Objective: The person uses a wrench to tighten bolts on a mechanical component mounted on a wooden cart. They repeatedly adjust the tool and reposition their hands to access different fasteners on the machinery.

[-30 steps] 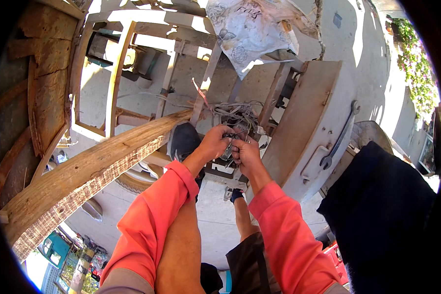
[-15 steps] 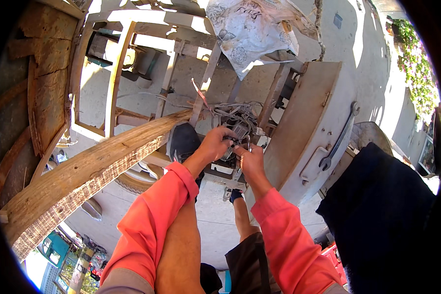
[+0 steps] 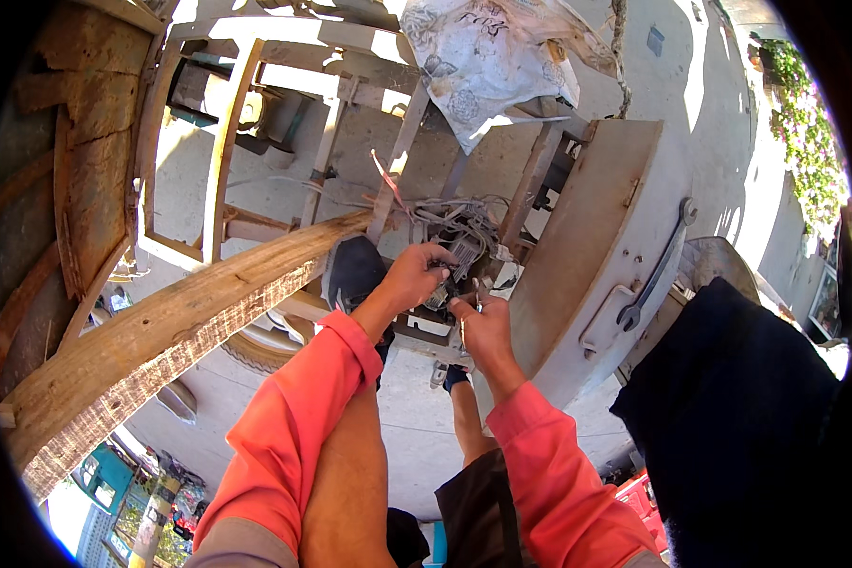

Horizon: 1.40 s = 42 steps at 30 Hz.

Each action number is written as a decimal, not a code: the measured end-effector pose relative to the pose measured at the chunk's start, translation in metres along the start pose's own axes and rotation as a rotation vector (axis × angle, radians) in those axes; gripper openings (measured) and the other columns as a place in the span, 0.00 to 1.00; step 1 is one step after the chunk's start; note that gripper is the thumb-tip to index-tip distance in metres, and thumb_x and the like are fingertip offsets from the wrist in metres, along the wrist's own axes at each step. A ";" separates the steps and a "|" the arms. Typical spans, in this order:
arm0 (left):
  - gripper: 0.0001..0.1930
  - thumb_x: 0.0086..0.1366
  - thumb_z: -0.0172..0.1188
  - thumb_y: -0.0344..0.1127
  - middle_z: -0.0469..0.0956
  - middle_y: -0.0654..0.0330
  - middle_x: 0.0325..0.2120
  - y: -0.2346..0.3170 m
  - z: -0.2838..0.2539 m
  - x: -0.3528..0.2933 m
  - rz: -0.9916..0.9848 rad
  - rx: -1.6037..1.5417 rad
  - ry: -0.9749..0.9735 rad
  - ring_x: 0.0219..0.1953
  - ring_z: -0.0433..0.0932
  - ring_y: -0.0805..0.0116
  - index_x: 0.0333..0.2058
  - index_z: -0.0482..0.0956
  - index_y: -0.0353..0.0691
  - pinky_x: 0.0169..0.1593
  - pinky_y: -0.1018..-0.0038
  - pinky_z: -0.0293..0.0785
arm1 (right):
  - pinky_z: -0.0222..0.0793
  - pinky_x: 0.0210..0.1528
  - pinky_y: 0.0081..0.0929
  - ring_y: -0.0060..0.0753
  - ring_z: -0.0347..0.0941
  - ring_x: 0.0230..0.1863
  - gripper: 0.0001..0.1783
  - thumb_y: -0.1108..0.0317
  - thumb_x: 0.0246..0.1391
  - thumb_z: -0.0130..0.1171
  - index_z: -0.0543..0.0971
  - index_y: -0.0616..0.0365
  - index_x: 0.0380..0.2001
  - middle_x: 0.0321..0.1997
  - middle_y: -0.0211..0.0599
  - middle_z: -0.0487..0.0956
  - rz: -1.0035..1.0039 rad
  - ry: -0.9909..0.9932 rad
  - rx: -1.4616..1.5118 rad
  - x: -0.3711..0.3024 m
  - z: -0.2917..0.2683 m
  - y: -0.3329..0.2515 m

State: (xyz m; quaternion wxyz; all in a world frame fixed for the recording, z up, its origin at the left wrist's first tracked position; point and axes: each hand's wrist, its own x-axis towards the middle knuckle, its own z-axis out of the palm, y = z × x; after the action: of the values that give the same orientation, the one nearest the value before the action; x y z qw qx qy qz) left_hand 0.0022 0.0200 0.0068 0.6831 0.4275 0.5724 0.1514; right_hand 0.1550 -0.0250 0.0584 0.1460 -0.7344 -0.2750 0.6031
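Observation:
My left hand (image 3: 413,278) is closed in a pinch at a small dark part over a finned metal motor (image 3: 465,251). What exactly its fingertips grip is too small to make out. Just to its right, my right hand (image 3: 486,331) is closed, thumb against forefinger, with a bit of shiny metal showing at its fingers. That piece is mostly hidden by the hand. A tangle of grey cables (image 3: 456,220) lies behind the motor, inside a metal frame (image 3: 398,156). A small gap separates the two hands.
A thick wooden beam (image 3: 189,317) slants in from the left, its end near my shoe (image 3: 355,273). On the right, a wrench (image 3: 660,265) rests on a pale metal cabinet (image 3: 587,256). A white sack (image 3: 492,71) hangs over the frame's far side. Dark cloth (image 3: 729,407) fills the lower right.
My right hand has drawn slightly back from the left hand, opening a gap between them. My left hand stays nearly in place.

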 end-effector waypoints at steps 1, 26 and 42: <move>0.14 0.55 0.57 0.18 0.80 0.56 0.34 -0.002 0.001 0.001 0.032 -0.021 -0.003 0.40 0.76 0.70 0.41 0.80 0.31 0.45 0.73 0.71 | 0.54 0.18 0.22 0.16 0.61 0.16 0.09 0.70 0.52 0.61 0.78 0.66 0.24 0.16 0.24 0.70 -0.043 -0.001 -0.053 -0.001 -0.001 -0.001; 0.07 0.63 0.59 0.31 0.74 0.66 0.23 -0.023 -0.002 0.002 0.085 -0.310 0.046 0.25 0.66 0.82 0.34 0.80 0.31 0.29 0.77 0.64 | 0.45 0.13 0.16 0.13 0.56 0.12 0.08 0.69 0.55 0.60 0.76 0.59 0.25 0.15 0.22 0.66 0.229 -0.355 0.627 -0.002 -0.029 -0.134; 0.15 0.67 0.58 0.41 0.69 0.71 0.15 -0.023 -0.004 0.002 -0.039 -0.251 0.084 0.20 0.62 0.84 0.32 0.83 0.32 0.22 0.79 0.57 | 0.52 0.13 0.22 0.19 0.64 0.14 0.10 0.62 0.56 0.61 0.76 0.54 0.26 0.18 0.26 0.73 0.362 0.046 0.346 0.051 0.024 -0.030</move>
State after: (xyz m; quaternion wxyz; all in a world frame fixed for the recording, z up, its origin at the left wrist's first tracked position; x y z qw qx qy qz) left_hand -0.0072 0.0100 -0.0117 0.7097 0.3206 0.5851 0.2262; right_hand 0.1311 0.0263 0.0282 0.1655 -0.7493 -0.0285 0.6406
